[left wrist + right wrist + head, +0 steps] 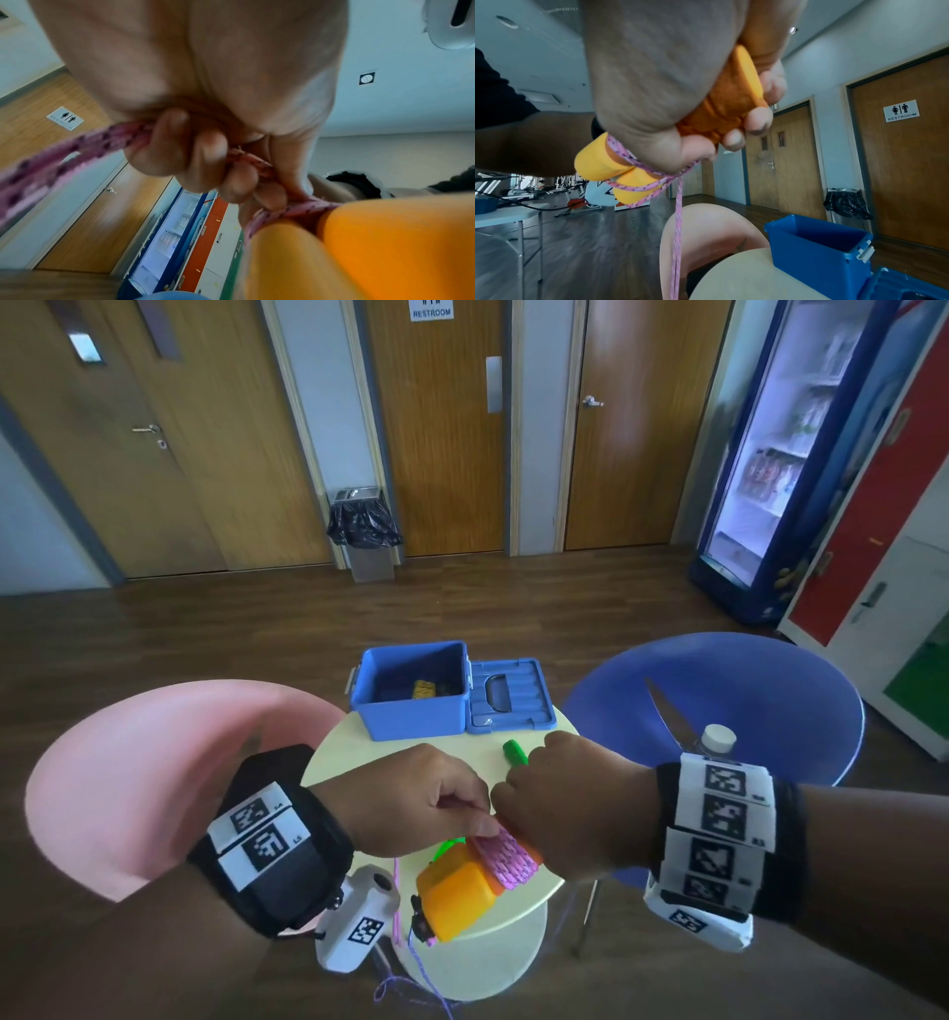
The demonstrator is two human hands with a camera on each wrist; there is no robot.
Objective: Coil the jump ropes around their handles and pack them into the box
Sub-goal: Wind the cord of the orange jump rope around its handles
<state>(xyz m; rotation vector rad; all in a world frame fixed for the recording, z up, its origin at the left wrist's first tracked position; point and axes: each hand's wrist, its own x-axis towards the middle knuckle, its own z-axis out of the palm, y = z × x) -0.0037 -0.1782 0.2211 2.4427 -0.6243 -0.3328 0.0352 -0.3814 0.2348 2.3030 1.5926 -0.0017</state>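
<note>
Above the near edge of the round table (369, 752), my right hand (560, 809) grips two orange jump-rope handles (457, 896) held side by side. Pink rope (506, 860) is coiled round them in several turns. My left hand (426, 798) pinches the loose pink rope (77, 146) right beside the coil. In the right wrist view the orange handles (726, 103) sit in my curled fingers and a pink strand (677, 219) hangs down. The blue box (411, 695) stands open at the table's far edge with a yellow and black bundle (431, 689) inside.
The box's blue lid (511, 695) lies flat to its right. A green handle (515, 753) lies on the table by my right hand. A pink chair (154, 773) stands to the left and a blue chair (744, 690) with a bottle (716, 739) to the right.
</note>
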